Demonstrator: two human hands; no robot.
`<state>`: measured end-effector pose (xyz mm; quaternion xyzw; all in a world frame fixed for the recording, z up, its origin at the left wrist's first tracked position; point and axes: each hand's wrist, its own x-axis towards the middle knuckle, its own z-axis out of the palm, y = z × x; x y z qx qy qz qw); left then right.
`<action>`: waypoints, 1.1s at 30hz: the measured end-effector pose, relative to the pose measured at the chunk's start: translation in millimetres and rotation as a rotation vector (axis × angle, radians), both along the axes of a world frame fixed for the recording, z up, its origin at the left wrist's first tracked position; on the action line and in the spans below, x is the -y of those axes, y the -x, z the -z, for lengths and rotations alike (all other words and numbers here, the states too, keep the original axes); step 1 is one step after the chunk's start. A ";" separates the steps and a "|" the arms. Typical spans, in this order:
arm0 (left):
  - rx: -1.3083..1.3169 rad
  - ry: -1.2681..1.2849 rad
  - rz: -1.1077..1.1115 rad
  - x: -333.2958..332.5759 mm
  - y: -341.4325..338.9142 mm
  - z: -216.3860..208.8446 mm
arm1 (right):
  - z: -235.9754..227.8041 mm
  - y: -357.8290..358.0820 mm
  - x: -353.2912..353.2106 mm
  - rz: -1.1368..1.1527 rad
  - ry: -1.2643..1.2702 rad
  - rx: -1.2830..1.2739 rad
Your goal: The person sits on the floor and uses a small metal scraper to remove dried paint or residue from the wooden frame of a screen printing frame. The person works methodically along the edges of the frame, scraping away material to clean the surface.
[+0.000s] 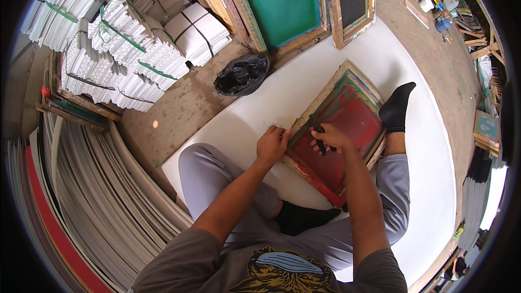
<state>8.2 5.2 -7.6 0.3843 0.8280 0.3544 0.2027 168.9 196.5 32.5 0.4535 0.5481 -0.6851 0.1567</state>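
Observation:
A wooden screen-printing frame (347, 109) with red-stained mesh lies tilted between my legs on a white sheet. My left hand (273, 144) grips its left edge with bent fingers. Over the mesh, close to that same edge, my right hand (332, 138) is closed around black-handled pliers (321, 145). The jaws of the pliers point toward the frame's left rail; whether they bite on anything is too small to tell. My foot in a black sock (398, 109) is against the frame's far right side.
The white sheet (423, 184) lies under me. A black plastic bag (242, 75) sits beyond its left edge. Larger frames, one with green mesh (282, 5), lean at the back. Bundled white stacks (125, 49) and long curved sheets (116, 184) fill the left. Clutter lines the far right.

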 end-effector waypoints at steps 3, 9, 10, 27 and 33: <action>0.000 0.024 0.010 -1.4 0.2 -3.0 | 5.7 0.4 -11.9 -0.220 -0.159 0.027; 0.031 0.020 0.030 -4.7 -0.4 -3.4 | 37.4 -16.9 -27.9 -0.305 -0.353 -0.074; 0.034 0.019 0.027 -2.6 0.6 -2.1 | 30.7 -11.8 -26.9 -0.355 -0.390 -0.024; 0.001 0.000 0.026 -1.2 1.4 -0.6 | 6.1 3.5 -11.0 -0.113 0.003 0.079; 0.012 0.019 0.029 -2.1 1.1 -4.5 | -4.9 8.1 -4.9 -0.073 -0.042 0.098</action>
